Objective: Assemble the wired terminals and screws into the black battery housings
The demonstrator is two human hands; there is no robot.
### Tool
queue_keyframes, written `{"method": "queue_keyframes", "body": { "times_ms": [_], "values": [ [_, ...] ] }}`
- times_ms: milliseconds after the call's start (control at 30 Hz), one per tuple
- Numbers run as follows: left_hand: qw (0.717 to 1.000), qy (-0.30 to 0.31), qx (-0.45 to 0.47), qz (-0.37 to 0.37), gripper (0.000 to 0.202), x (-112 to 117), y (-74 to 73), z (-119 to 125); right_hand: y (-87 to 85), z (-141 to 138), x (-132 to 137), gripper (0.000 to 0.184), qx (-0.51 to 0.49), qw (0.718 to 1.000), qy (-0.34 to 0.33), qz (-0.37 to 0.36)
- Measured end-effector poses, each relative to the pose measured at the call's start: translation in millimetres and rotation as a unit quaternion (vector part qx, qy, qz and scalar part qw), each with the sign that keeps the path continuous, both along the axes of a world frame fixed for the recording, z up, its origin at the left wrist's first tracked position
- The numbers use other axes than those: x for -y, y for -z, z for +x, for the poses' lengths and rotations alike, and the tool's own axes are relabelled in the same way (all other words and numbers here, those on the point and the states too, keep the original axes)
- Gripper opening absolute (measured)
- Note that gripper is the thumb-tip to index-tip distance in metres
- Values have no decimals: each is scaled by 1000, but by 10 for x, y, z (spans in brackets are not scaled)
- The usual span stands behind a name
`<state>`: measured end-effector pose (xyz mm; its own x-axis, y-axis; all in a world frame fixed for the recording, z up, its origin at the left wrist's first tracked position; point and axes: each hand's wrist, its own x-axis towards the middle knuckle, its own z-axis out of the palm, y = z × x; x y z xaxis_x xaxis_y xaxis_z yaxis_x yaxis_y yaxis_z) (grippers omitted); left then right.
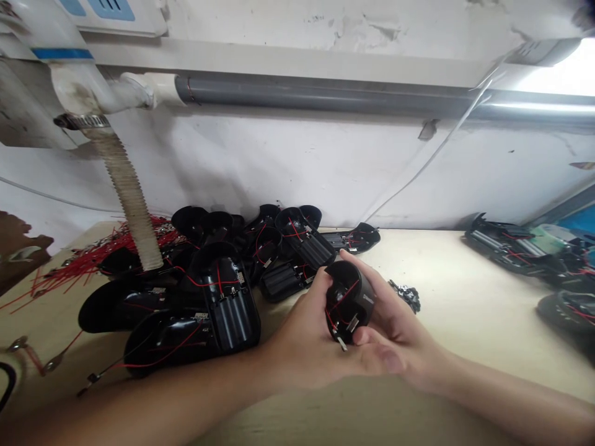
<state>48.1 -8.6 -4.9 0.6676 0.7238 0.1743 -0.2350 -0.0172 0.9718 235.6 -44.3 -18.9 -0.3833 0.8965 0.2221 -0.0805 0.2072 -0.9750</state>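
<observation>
Both of my hands are wrapped round one black plastic housing (351,291) with a red wire and small metal contacts inside its cup-shaped end. My left hand (309,331) grips its left side, the thumb along the rim. On the other side my right hand (395,328) holds it, with the fingers behind and the thumb at the near edge. The lower part of the housing is hidden by my hands. To the left lies a pile of similar black housings (235,322) with battery slots and red wires. Small dark metal parts (406,296) lie just beyond my right hand.
A heap of red wires (111,254) lies at the back left, beside a ribbed hose (127,198) coming down to the table (446,272). More black housings (506,244) sit at the right. A grey pipe (325,96) runs along the wall.
</observation>
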Motion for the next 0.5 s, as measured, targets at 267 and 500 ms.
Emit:
{"method": "queue_keyframes", "body": {
  "times_ms": [267, 500],
  "values": [
    [999, 17, 47, -2, 89, -32, 28, -37, -15, 142, -50, 59, -17, 997, -12, -70],
    [999, 26, 39, 12, 82, -19, -9, -59, -46, 86, -83, 66, -31, 998, -38, -46]
  ]
}}
